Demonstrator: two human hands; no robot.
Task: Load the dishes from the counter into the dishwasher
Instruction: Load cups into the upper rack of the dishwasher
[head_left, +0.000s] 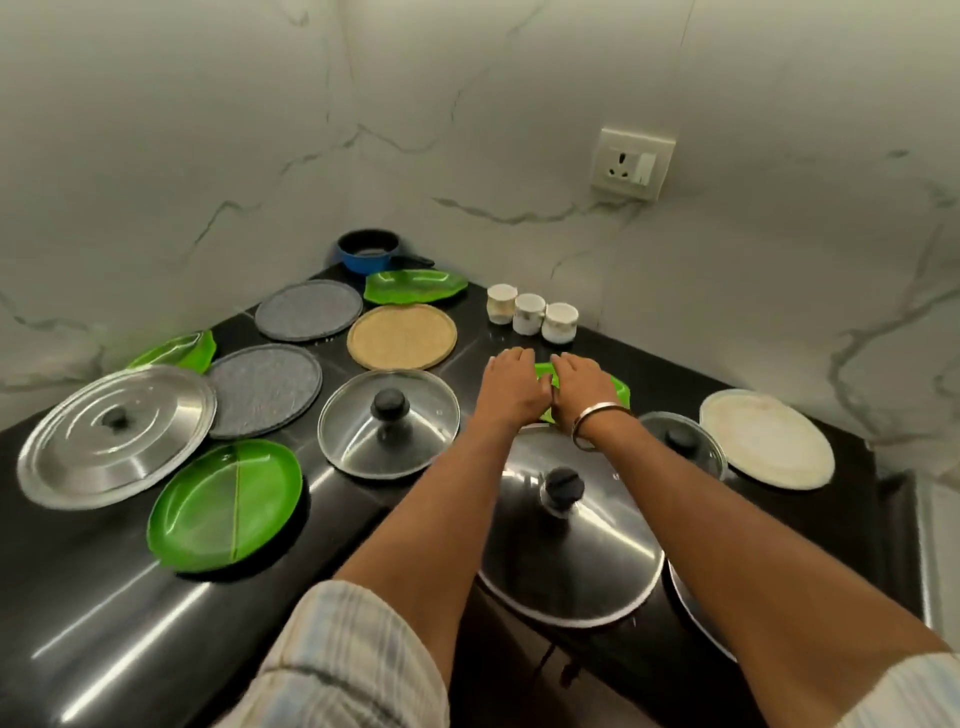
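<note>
Green leaf-shaped plate (618, 387) lying flat on the black counter (104, 597), long axis running left to right, just beyond the big steel lid (571, 545) and nearer than the three white cups (530, 312). Mostly hidden under both hands. Left hand (511, 384) resting on its left end, right hand (582, 384) on the middle, fingers fairly straight and pointing away; actual grip impossible to tell. Equally near, one hand per end for the lift.

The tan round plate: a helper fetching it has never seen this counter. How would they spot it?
Find the black counter corner under the wall socket. Left of three white cups lies the tan round plate, the only straw-coloured, woven-looking disc.
</note>
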